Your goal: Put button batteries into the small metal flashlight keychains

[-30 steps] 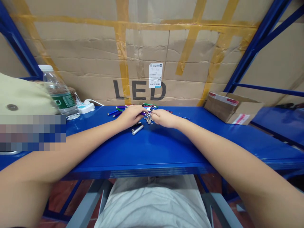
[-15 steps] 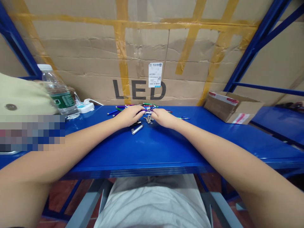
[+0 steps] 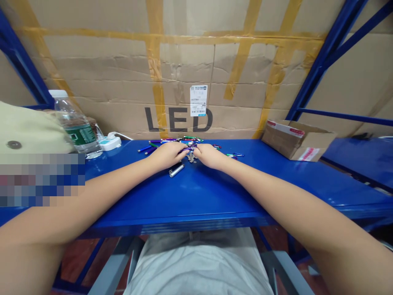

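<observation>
1. Our left hand (image 3: 167, 155) lies palm down on the blue steel bench (image 3: 196, 196), fingers together and gently curved. Its fingertips reach a purple tube (image 3: 184, 150), but we cannot tell whether they pinch it.
2. Our right hand (image 3: 209, 157) rests the same way, fingers together, its fingertips just beside those of the left. We cannot make out a pinch here either.
3. Between the hands lies a heap of small metal pieces (image 3: 191, 157), too small for us to name.
4. At twelve o'clock from the hands, slim coloured tubes (image 3: 181, 141) lie in a loose cluster. More lie apart at nine o'clock (image 3: 144, 150) and three o'clock (image 3: 235, 155), and a silver tube (image 3: 176, 170) sits at six o'clock.
5. As far as we can see, the tubes and pieces all lie loose on the bench, with none set in a container. That much is left as it lies.
6. A water bottle (image 3: 76, 127) and a power strip (image 3: 110, 143) stand at ten o'clock, and an open cardboard box (image 3: 297, 141) sits at three o'clock.
</observation>
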`<state>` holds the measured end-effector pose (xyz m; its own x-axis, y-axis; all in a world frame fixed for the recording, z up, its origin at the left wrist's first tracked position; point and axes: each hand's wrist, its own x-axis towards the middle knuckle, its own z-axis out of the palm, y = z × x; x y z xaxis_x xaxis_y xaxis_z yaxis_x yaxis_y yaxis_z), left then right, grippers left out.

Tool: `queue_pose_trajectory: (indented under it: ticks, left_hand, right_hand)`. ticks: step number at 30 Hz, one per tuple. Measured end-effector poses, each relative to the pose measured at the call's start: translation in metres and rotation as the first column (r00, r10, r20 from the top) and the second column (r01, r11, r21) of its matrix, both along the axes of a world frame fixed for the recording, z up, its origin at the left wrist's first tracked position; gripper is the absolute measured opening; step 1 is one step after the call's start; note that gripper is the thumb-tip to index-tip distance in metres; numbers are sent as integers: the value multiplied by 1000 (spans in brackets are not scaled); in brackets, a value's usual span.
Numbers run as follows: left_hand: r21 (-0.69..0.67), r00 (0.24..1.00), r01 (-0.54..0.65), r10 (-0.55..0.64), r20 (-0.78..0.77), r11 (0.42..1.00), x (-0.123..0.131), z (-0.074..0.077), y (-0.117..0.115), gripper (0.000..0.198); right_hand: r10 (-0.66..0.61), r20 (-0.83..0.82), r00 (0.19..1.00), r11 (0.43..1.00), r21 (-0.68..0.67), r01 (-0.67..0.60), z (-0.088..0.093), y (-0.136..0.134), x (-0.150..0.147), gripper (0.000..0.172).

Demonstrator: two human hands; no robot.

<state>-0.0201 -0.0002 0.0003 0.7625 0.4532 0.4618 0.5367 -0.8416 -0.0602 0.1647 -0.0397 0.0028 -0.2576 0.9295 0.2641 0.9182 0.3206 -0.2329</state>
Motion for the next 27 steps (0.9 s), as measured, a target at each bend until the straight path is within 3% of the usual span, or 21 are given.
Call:
queue_pose_trajectory:
  ticks: [5,11,17,23,27]
  left_hand:
    - [3,991,-131,130,33,991,3,-5,1,33]
    - [-111,997,-47,53,58,993,1,15,22,28]
    - [-253,989,-145,150,1,957,24,35,67,31]
    - [-221,961,-267,244,-128,938,61,24,105,36]
    - [-193,939,-337,315,-135,922,64,14,118,35]
  right_hand:
    - [-31,-3,1000,999,-40,31,0,-1,-3,29]
    - [47,-72,996,999,24,-46,5,7,13,25]
    - [-135,-58,989,990,29,136,-1,28,43,23]
    - [-114,-46,992,990,75,117,3,27,54,20]
    - [-117,-30,993,991,60,119,4,27,56,19]
